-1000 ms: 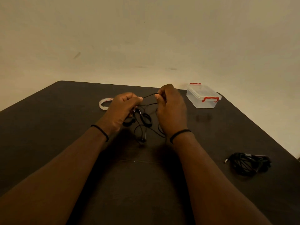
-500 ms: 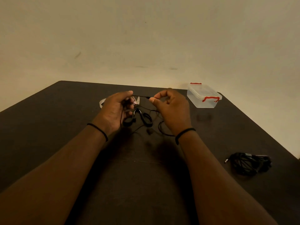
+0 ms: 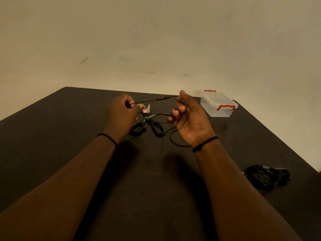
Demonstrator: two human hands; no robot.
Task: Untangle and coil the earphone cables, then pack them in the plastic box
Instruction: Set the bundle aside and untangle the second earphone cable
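Stretching: I draw an earphone cable (image 3: pixel 152 100) taut above the dark table (image 3: pixel 52 129).
Hands: my left hand (image 3: pixel 121 115) pinches one end, my right hand (image 3: pixel 189 119) the other, fingers curled.
Axis: the strand runs nine to three o'clock, its inline remote (image 3: pixel 163 98) nearer my right.
Handling: likely light, limp, snag-prone; best held near the remote.
Elsewhere: plastic box (image 3: pixel 218 106), lid on, at two o'clock; tangled bundle (image 3: pixel 266 176) at four.

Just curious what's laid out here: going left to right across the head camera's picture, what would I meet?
Left hand → black inline remote on the stretched earphone cable → right hand → clear plastic box with red latches → black bundled cable, nearer than the box.
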